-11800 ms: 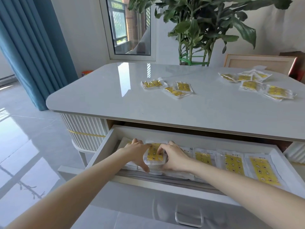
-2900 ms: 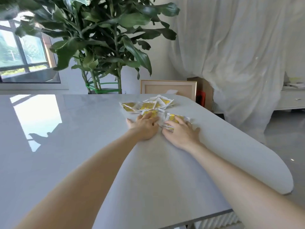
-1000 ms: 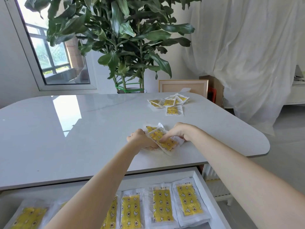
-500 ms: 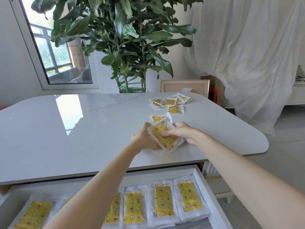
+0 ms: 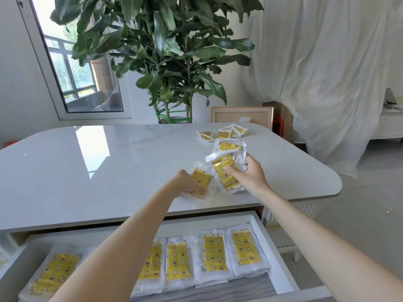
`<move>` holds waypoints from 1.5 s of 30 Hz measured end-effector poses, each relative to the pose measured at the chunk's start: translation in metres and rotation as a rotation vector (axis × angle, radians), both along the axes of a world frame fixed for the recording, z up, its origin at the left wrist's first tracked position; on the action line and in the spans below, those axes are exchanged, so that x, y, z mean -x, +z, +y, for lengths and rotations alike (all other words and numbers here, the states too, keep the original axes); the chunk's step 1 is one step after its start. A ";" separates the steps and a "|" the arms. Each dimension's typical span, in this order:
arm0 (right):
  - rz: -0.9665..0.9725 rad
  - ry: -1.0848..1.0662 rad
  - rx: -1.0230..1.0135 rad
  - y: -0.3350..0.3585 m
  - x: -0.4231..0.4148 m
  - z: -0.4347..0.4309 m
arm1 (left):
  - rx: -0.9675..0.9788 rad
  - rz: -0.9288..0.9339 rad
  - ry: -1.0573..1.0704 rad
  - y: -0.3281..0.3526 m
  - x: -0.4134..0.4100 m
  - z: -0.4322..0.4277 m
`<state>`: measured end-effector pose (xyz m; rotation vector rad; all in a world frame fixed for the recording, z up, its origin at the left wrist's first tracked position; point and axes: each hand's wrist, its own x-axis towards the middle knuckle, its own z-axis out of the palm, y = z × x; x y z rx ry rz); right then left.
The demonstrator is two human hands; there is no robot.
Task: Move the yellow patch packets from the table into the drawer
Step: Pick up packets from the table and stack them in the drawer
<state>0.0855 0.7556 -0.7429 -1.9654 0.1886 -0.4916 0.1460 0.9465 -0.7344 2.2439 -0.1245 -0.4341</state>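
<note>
Yellow patch packets (image 5: 224,172) are fanning from the right hand (image 5: 250,176), its thumb and fingers pinching them just above the tabletop (image 5: 98,182). At its 9 o'clock the left hand (image 5: 186,184) is curling round a lone packet (image 5: 201,179) touching the tabletop. Loose packets (image 5: 223,134) are lying at 12 o'clock; packed rows (image 5: 214,251) are filling the open drawer (image 5: 82,236) at 6 o'clock.

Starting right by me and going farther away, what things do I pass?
Open drawer → rows of packets inside it → white table → held packets → far packet pile → wooden frame
</note>
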 end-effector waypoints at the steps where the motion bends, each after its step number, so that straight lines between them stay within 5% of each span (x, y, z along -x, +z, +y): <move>1: -0.029 -0.004 -0.030 -0.002 0.004 0.001 | 0.051 -0.002 0.026 -0.001 0.002 0.002; 9: -0.128 -0.007 -0.026 -0.002 0.016 0.009 | 0.601 -0.222 0.186 -0.003 0.014 0.020; 15: -0.099 0.009 0.129 -0.010 0.021 0.018 | 0.741 -0.299 0.141 -0.008 0.029 0.013; 45: -0.101 -0.021 -0.004 -0.013 0.015 0.032 | 0.794 -0.300 0.067 -0.008 0.043 -0.004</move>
